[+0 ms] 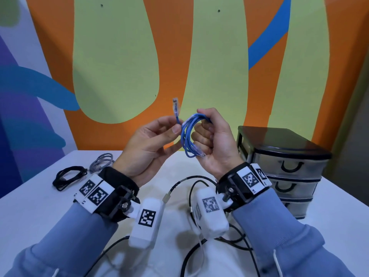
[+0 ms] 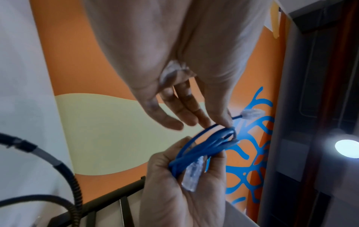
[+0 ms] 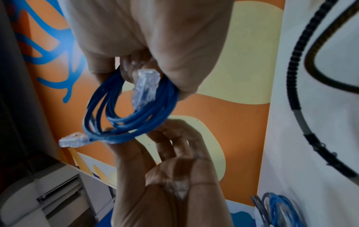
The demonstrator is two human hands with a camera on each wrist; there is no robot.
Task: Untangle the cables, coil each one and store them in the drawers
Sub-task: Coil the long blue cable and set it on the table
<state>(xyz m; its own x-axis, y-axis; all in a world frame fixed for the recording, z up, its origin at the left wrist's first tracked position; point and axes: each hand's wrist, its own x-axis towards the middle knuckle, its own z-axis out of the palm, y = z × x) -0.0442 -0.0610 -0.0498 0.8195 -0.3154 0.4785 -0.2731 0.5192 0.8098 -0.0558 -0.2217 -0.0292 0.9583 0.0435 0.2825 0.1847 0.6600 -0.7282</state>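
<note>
The right hand (image 1: 211, 140) clenches the blue cable (image 1: 189, 136), looped into a coil, so the loops cannot spring loose. Just beside it, the left hand (image 1: 147, 144) pinches the free end below its plug (image 1: 175, 105), probably to wrap it around. The drawers (image 1: 287, 172), all shut, stand right of the right hand.

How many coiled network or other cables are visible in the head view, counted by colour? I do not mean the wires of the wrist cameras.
Blue cable, held up by both hands: 1
Grey cable, coiled on the table: 1
Black cable, coiled on the table: 1
Total: 3
</note>
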